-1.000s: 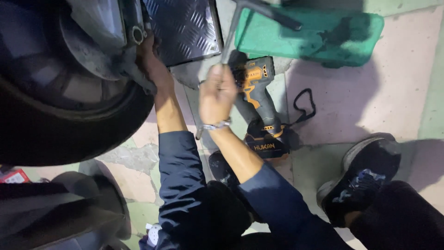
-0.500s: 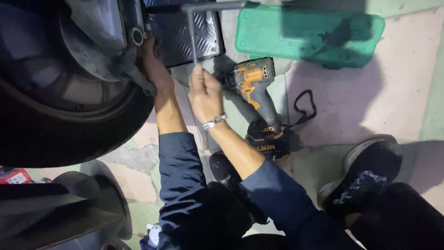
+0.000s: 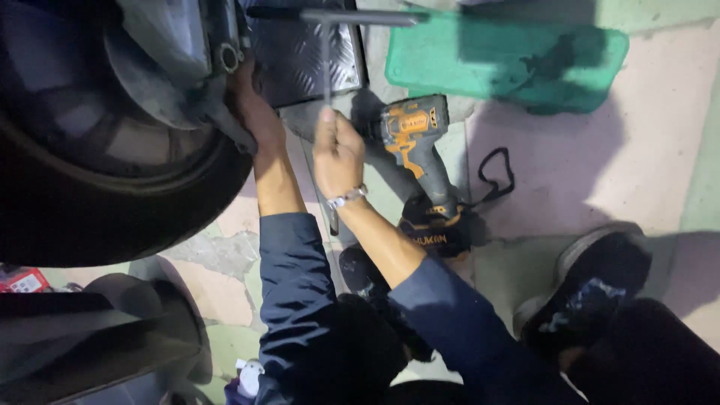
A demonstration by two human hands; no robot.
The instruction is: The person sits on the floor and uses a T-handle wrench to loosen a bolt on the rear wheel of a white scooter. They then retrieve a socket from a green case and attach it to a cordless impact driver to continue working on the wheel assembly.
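Right hand point(image 3: 337, 154) grips the T-handle wrench point(image 3: 330, 52) upright beside the wheel point(image 3: 112, 172); left hand point(image 3: 251, 112) presses the brake parts, grip hidden. The wrench could slip and strike the drill point(image 3: 416, 150) below

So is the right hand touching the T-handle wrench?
Touching: the head view shows the right hand closed around the shaft of the T-handle wrench.
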